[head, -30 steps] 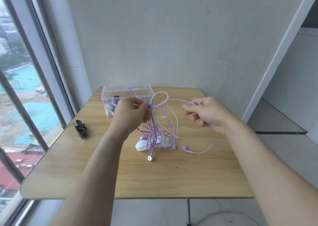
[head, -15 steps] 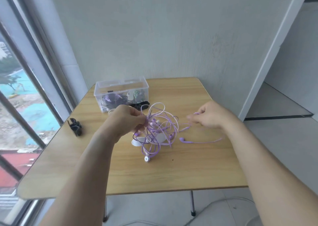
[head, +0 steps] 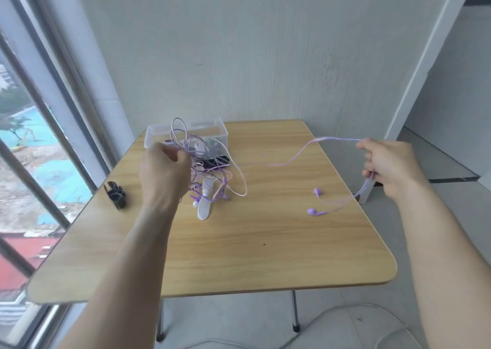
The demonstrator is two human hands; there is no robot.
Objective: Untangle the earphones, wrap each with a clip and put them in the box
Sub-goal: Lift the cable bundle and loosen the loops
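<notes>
My left hand [head: 164, 170] grips a tangled bundle of purple earphone cables [head: 210, 173] above the wooden table [head: 252, 242]. My right hand [head: 385, 163], out past the table's right edge, pinches one purple cable [head: 300, 155] that stretches from the bundle. That cable's two purple earbuds [head: 314, 201] hang low over the table. A white clip [head: 204, 205] dangles under the bundle. The clear plastic box [head: 186, 131] stands at the back left with wrapped earphones inside. A dark clip [head: 218, 160] lies beside the box.
A black clip [head: 116, 194] sits near the table's left edge, by the window [head: 32, 136]. The grey wall [head: 239, 56] rises right behind the table. A white cable [head: 345, 311] lies on the floor below.
My right hand has swung far right and pulled one cable out of the tangle, dragging its earbuds rightward. My left hand has lifted the bundle toward the box.
</notes>
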